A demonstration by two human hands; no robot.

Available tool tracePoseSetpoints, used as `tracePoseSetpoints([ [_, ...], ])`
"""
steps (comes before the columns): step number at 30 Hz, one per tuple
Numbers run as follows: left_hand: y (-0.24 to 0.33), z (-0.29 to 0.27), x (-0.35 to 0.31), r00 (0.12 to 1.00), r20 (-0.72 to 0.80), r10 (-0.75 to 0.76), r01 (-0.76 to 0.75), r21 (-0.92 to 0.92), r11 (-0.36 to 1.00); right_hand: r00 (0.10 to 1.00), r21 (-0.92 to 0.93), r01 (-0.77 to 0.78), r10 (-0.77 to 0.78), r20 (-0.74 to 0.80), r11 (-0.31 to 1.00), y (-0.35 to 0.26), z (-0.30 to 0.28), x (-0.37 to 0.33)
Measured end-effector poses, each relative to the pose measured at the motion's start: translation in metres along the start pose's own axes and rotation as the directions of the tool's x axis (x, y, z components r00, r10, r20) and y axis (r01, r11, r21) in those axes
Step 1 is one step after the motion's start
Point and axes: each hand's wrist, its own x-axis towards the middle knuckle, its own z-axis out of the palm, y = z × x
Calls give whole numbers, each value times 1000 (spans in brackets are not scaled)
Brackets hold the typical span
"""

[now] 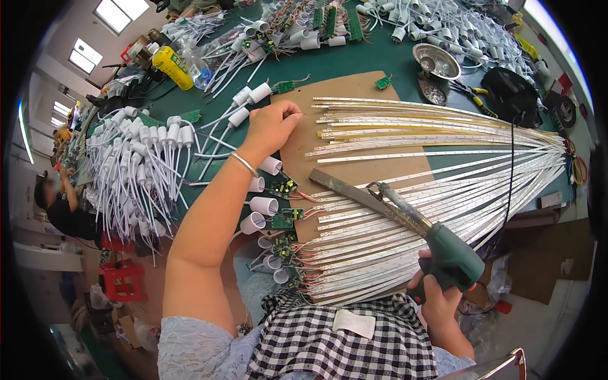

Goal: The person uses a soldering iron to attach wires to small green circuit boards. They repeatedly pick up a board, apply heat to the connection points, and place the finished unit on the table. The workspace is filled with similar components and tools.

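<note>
Our left hand [272, 128], the nearer, pinches what seems thin wire [305, 116]; upper LED strips [367, 157] run nine-to-three from its three o'clock. Our right hand [438, 301] grips a gun-shaped tool [453, 252].

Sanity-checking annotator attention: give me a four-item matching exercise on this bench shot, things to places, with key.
Things
1. Green pistol-grip tool
2. Silver bangle
3. Yellow bottle
4. Metal bowl

Places
A. Upper left of the picture
B. In the right hand
C. Upper right, near the yellow-handled pliers
D. Around the left wrist

Pairs: 1-B, 2-D, 3-A, 4-C
</note>
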Motion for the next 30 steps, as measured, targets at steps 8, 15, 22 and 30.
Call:
tracePoseSetpoints([
  [8, 11, -53, -35, 998, 55, -6, 37, -585, 810, 999, 4, 14, -14, 46, 1000, 0, 1, -6],
  [15, 81, -57, -136, 865, 193, 464, -498, 200, 844, 996, -84, -50, 57, 76, 995, -3, 6, -6],
  [22, 84, -4, -168, 921, -49, 386, -355, 303, 885, 976, -209, -75, 115, 186, 975, 1, 8, -8],
  [30, 76, 1, -160, 925, -47, 377, -347, 304, 887, 968, -261, -84, 141, 209, 962, -1, 11, -8],
])
